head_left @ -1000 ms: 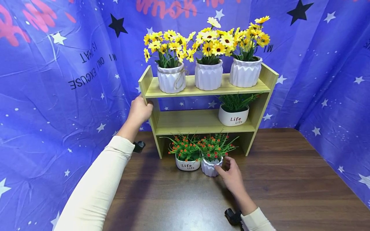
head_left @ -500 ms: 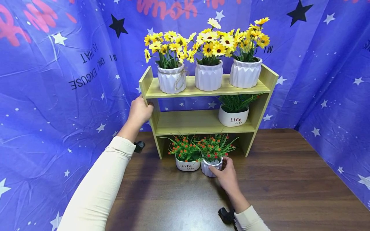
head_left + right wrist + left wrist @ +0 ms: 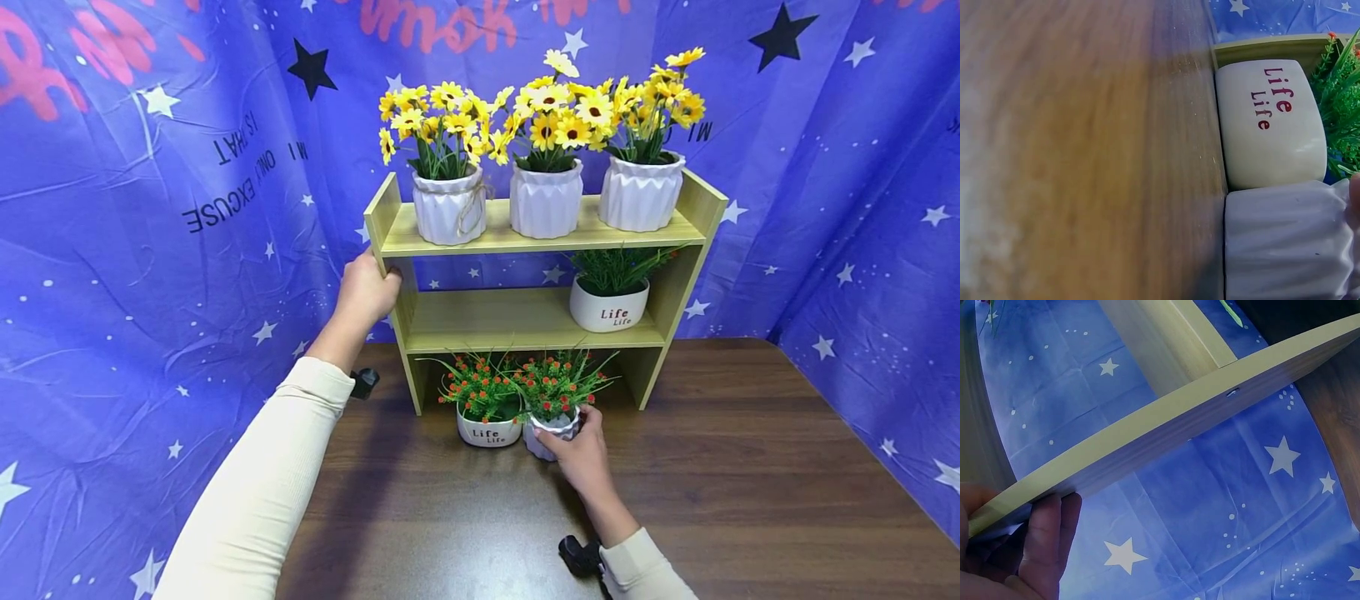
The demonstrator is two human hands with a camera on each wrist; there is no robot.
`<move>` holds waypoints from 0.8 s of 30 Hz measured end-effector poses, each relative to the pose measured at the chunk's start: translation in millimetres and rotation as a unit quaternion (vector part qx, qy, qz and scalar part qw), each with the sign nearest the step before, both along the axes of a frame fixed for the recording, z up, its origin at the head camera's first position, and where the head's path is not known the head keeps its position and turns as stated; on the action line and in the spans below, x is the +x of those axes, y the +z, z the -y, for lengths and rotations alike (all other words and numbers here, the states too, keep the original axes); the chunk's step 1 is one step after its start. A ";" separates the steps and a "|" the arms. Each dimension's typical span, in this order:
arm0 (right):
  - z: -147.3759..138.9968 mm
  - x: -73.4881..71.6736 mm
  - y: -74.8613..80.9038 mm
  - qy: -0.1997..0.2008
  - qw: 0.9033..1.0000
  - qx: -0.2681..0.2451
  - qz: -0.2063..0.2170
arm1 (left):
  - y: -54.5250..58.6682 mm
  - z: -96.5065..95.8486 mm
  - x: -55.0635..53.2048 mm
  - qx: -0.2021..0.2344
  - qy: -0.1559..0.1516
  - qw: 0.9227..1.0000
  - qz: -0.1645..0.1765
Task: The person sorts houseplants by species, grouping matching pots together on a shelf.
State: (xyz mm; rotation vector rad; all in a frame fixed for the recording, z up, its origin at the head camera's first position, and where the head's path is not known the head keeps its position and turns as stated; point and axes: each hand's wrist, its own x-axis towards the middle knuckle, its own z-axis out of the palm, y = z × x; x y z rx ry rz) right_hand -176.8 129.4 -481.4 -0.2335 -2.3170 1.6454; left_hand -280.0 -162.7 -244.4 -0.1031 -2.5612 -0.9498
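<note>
1. Lower centre of the head view: the right hand [image 3: 581, 454] wraps its fingers [image 3: 547, 450] round a ribbed white pot [image 3: 551, 429] of green sprigs with red-orange buds, standing on the dark wood table [image 3: 750, 500] at the foot of the shelf unit.
2. The ribbed pot carries no lettering; its wall is pleated in vertical folds, matt white, seen close in the right wrist view [image 3: 1285, 244] at the lower right of the frame.
3. Touching it on the left is a smooth white pot [image 3: 489, 432] printed "Life Life" in red script, filled with the same red-budded greenery; the right wrist view shows the words plainly [image 3: 1269, 122].
4. Left of centre, the left hand [image 3: 367, 292] grips the left side panel of the light wooden shelf unit [image 3: 525, 321], fingers [image 3: 1050, 540] curled behind the board's edge in the left wrist view.
5. Middle shelf, right end: a third white pot [image 3: 609, 307] marked "Life Life", holding plain green grass.
6. Top shelf: three ribbed white pots of yellow daisies [image 3: 546, 125]; the leftmost has twine tied round it.
7. Backdrop: a blue star-printed cloth [image 3: 150, 250], with black lettering showing mirrored at the upper left and partly cut pink lettering along the top edge.
</note>
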 end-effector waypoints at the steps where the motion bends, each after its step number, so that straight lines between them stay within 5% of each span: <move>1: 0.2 -0.6 -0.6 -0.001 1.000 0.001 0.001 | -0.4 0.1 -0.4 -0.001 0.000 1.000 0.000; 24: -2.8 -1.5 -0.6 -0.005 1.000 0.005 0.022 | 0.6 -1.2 0.3 -0.005 0.006 1.000 -0.001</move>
